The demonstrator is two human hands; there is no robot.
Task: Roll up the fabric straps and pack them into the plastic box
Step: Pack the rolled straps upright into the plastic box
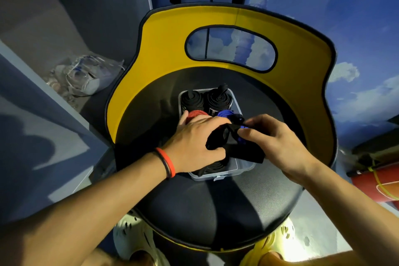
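The box sits just beneath both hands; the left hand grips the black strap, seemingly pinning the orange roll beyond its fingers to keep room; the right hand pinches the strap's other side, likely to tuck it in.

You are holding both bare forearms out in front of you, angling them inward so the hands are meeting close together. Your left hand is lying palm down, knuckles up, its fingers bending downward at the far end and its thumb tucking under a black strap that it is gripping. Your right hand is sitting just beside it, back of the hand up, its fingers curling in toward the left while thumb and fingertips are pinching the same strap. The two hands are nearly touching.
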